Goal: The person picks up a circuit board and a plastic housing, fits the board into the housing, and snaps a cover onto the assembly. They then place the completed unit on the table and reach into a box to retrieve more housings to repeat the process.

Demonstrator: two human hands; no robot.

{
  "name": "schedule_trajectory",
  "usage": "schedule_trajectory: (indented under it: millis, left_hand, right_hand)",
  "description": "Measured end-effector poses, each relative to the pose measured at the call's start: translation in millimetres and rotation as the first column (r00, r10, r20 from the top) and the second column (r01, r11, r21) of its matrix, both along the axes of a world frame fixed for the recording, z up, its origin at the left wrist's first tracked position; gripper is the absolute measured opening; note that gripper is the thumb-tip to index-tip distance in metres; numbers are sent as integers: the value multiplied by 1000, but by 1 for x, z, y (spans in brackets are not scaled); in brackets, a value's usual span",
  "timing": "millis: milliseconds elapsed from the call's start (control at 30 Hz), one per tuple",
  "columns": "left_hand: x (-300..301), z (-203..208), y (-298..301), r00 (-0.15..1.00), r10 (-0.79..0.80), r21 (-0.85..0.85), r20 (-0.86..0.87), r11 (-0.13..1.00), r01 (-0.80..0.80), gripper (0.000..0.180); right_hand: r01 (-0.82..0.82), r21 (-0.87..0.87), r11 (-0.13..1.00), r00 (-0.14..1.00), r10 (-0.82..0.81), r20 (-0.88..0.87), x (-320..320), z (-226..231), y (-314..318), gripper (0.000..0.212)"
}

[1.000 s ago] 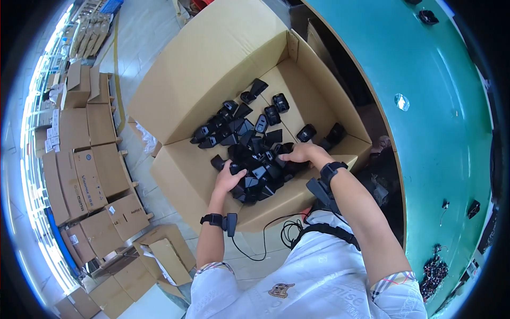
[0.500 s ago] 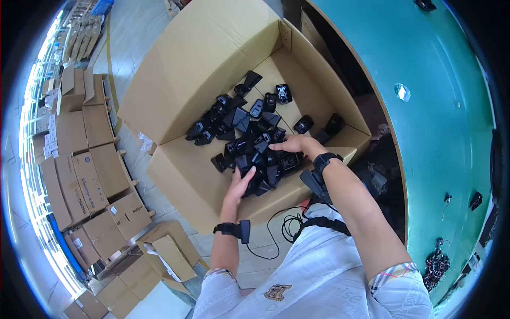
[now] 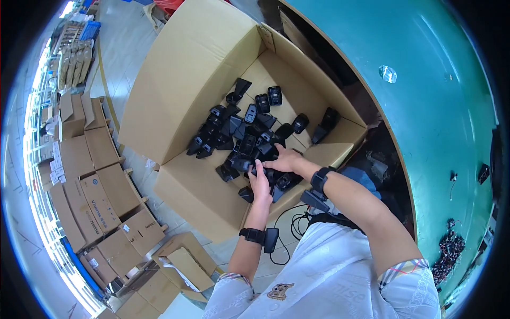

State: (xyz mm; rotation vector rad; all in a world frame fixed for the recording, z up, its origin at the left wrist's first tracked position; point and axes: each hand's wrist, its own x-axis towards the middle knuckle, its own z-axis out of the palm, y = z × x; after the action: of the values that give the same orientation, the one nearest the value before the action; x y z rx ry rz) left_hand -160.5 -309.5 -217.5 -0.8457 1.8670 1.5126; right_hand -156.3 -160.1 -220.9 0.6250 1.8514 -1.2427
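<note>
Both my hands reach into a large cardboard box [image 3: 204,194] that holds a loose pile of black plastic housings [image 3: 247,143]. My left hand [image 3: 260,183] is at the near side of the pile, fingers stretched upward and apart, against a slightly blurred black housing [image 3: 243,164]. Close beside it on the right, my right hand [image 3: 286,159] lies over the pile with thumb and fingers spread. The two hands nearly meet. Some fingertips are hidden among the dark parts. A few housings lie apart from the heap, among them one in the right corner [image 3: 326,125].
A green-topped table [image 3: 425,117] curves along the right, with a bundle of small wired parts [image 3: 449,258] on it. Stacked cartons [image 3: 103,154] stand at the left. A smaller opened carton [image 3: 186,258] sits at lower left. A black cable [image 3: 287,250] hangs near my waist.
My left hand has moved right, closer to my right hand. Several housings in the pile have shifted. The whole view has also turned slightly.
</note>
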Motion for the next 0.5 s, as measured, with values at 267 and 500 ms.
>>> schedule_trajectory:
  millis: [267, 500]
  left_hand:
    - [9, 4, 11, 972, -43, 31, -233, 998, 52, 46]
    - [-19, 144, 77, 894, 36, 320, -446, 940, 122, 44]
  right_hand:
    - [307, -86, 948, 930, -318, -186, 19, 39, 13, 101]
    - [384, -160, 909, 682, -396, -615, 16, 162, 46, 72]
